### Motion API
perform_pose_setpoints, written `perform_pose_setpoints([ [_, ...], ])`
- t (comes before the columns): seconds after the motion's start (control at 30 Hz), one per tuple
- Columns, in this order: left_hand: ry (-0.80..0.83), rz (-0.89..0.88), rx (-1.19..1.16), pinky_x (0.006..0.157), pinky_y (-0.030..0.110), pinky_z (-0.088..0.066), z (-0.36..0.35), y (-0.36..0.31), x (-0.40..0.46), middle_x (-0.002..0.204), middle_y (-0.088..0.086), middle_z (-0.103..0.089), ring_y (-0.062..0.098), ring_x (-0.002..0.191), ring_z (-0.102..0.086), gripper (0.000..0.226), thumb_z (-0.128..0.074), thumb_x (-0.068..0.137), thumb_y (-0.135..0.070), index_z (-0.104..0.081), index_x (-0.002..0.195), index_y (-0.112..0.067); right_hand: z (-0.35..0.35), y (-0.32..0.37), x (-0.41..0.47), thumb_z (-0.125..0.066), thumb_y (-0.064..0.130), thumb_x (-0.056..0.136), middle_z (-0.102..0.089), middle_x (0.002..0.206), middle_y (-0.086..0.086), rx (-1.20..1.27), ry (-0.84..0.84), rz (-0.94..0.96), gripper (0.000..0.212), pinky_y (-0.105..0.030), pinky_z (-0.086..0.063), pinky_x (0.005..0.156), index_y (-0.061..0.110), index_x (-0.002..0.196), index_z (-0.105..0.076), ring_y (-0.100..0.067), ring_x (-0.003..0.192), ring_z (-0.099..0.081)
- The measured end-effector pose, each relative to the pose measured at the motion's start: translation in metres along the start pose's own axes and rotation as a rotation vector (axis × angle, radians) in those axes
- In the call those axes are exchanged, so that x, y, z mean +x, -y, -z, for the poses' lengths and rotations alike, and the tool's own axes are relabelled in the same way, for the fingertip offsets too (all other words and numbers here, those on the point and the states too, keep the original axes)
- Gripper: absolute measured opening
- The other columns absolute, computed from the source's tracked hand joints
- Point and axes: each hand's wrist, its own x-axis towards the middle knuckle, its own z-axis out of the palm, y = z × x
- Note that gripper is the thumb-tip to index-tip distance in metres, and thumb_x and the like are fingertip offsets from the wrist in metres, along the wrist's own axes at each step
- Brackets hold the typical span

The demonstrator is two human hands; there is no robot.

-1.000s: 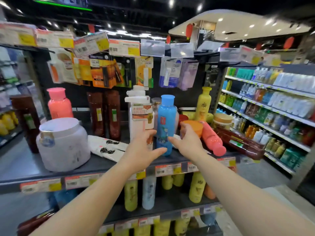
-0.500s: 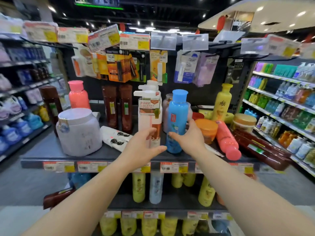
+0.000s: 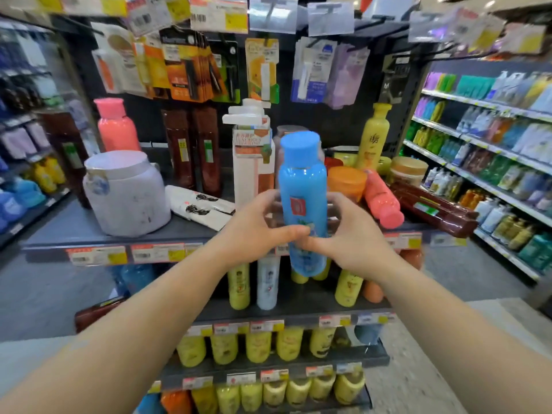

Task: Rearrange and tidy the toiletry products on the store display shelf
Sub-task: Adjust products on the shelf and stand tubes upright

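A blue bottle (image 3: pixel 303 186) with a blue cap is lifted off the dark top shelf (image 3: pixel 59 234), upright in front of it. My left hand (image 3: pixel 254 225) and my right hand (image 3: pixel 349 234) both grip its lower half, fingers curled round it from either side. Behind it stands a white and orange pump bottle (image 3: pixel 251 156). A pink bottle (image 3: pixel 380 198) lies on its side to the right, next to an orange-lidded jar (image 3: pixel 346 180).
On the top shelf stand a large white tub (image 3: pixel 125 192), two brown bottles (image 3: pixel 194 150), an upright pink bottle (image 3: pixel 115 127) and a yellow bottle (image 3: pixel 373 135). White tubes (image 3: pixel 200 204) and a brown bottle (image 3: pixel 433 207) lie flat. Hanging packets are above, yellow bottles below.
Both hands closed round the blue bottle and lifted it off the shelf toward me. The view moved closer to the shelf.
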Motion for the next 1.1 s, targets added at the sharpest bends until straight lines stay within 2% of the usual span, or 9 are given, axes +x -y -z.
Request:
perform_pose_setpoints([
  [0.1,0.005,0.067,0.004,0.082,0.025,-0.055,-0.004,0.036,-0.028,0.110,-0.011,-0.069,0.005,0.099,-0.067,0.053,-0.083,0.070,-0.033,-0.059,0.117,-0.034,-0.037,-0.021,-0.023,-0.085,0.041,0.061,-0.065,0.107,0.021,-0.001,0.054,-0.092,0.063,-0.024,-0.052,0.083,0.041,0.116,-0.052,0.007,0.098,-0.060],
  [0.2,-0.010,0.159,0.012,0.085,0.032,-0.056,-0.005,0.084,-0.064,0.110,-0.015,-0.068,0.005,0.098,-0.067,0.050,-0.082,0.073,-0.024,-0.058,0.116,-0.034,-0.089,-0.043,-0.042,-0.083,0.040,0.061,-0.063,0.103,0.024,-0.004,0.116,-0.179,0.060,-0.020,-0.050,0.078,0.047,0.109,-0.047,0.009,0.095,-0.059],
  [0.27,-0.052,0.199,0.039,0.088,0.039,-0.055,0.000,0.114,-0.087,0.108,-0.012,-0.069,0.007,0.099,-0.067,0.050,-0.081,0.073,-0.016,-0.058,0.114,-0.033,-0.125,-0.055,-0.047,-0.082,0.037,0.063,-0.064,0.103,0.021,0.006,0.164,-0.208,0.058,-0.024,-0.052,0.080,0.042,0.110,-0.047,0.003,0.095,-0.061],
  [0.33,-0.088,0.217,0.079,0.092,0.041,-0.052,0.011,0.138,-0.103,0.109,-0.011,-0.068,0.006,0.101,-0.066,0.055,-0.081,0.073,-0.010,-0.055,0.113,-0.037,-0.159,-0.061,-0.045,-0.082,0.037,0.065,-0.063,0.103,0.021,0.002,0.206,-0.216,0.059,-0.020,-0.049,0.076,0.038,0.113,-0.048,-0.001,0.098,-0.061],
  [0.67,-0.167,0.304,0.052,0.099,0.041,-0.049,0.082,0.229,-0.130,0.122,-0.006,-0.062,0.007,0.114,-0.060,0.061,-0.076,0.078,-0.008,-0.048,0.131,-0.022,-0.287,-0.081,-0.005,-0.080,0.034,0.069,-0.060,0.101,0.015,0.035,0.256,-0.254,0.058,-0.035,-0.053,0.082,0.034,0.117,-0.048,-0.012,0.100,-0.061],
  [0.8,-0.196,0.313,0.031,0.098,0.038,-0.050,0.094,0.258,-0.128,0.125,-0.007,-0.060,0.007,0.115,-0.059,0.064,-0.075,0.079,-0.007,-0.045,0.133,-0.025,-0.319,-0.094,0.003,-0.080,0.026,0.068,-0.063,0.105,0.013,0.081,0.213,-0.254,0.062,-0.038,-0.056,0.078,0.036,0.120,-0.048,-0.012,0.097,-0.063],
  [0.93,-0.253,0.339,0.032,0.092,0.022,-0.051,0.106,0.278,-0.129,0.128,-0.014,-0.054,0.005,0.117,-0.055,0.075,-0.080,0.074,-0.015,-0.042,0.137,-0.028,-0.341,-0.105,0.012,-0.082,0.019,0.069,-0.062,0.108,0.017,0.128,0.144,-0.225,0.065,-0.028,-0.051,0.086,0.037,0.120,-0.047,-0.008,0.104,-0.060],
  [1.03,-0.358,0.399,0.061,0.091,0.020,-0.048,0.119,0.294,-0.144,0.128,-0.003,-0.055,0.010,0.116,-0.054,0.075,-0.082,0.072,-0.013,-0.044,0.137,-0.021,-0.358,-0.110,0.018,-0.083,0.018,0.070,-0.062,0.110,0.014,0.141,0.123,-0.244,0.064,-0.033,-0.051,0.090,0.033,0.121,-0.047,-0.010,0.105,-0.060],
  [1.1,-0.412,0.426,0.113,0.084,0.010,-0.046,0.129,0.302,-0.156,0.125,-0.003,-0.057,0.008,0.113,-0.055,0.072,-0.081,0.073,-0.012,-0.047,0.135,-0.018,-0.368,-0.113,0.023,-0.084,0.021,0.070,-0.064,0.112,0.010,0.122,0.112,-0.250,0.063,-0.034,-0.051,0.089,0.027,0.123,-0.049,-0.011,0.105,-0.061],
])
